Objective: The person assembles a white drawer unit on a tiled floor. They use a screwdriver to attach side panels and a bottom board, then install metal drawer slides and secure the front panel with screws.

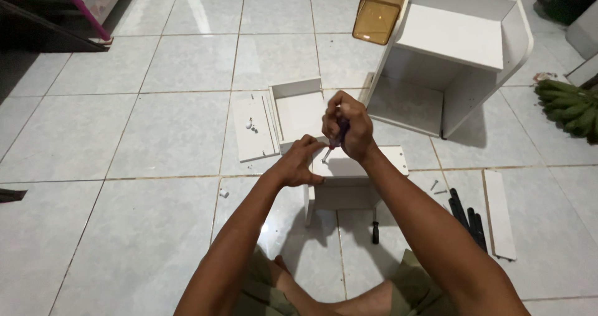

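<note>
— From the head camera, what are the hands doing?

— The right hand (349, 124) is closed in a fist around a screwdriver with a purple handle (337, 136), its shaft slanting down and left to a tip that meets the top edge of a small white board drawer box (355, 178) standing on the pale grey tiled floor (124, 141) just ahead of the person's knees. The left hand (300, 163) rests on that same top edge, fingers curled and pinched close to the tip; whether they hold a screw I cannot tell.

— And around that?

— Just beyond the hands lies a second white open drawer tray (299, 107), with a flat white panel (252, 129) beside it on its left carrying a few small white fittings (250, 125). Further back to the right a white cabinet carcass with a shelf (461, 48) lies on its side, and an amber translucent plastic box (377, 11) leans against its upper left corner.

— Anything to the right?

— A narrow white strip of board (499, 213) lies on the tiles, black rod-like pieces (468, 215) just to its left, a loose screw (434, 184) near them. A short black-handled tool (375, 232) lies under the right forearm. A bunch of green bananas (570, 104) sits at the far right edge.
</note>
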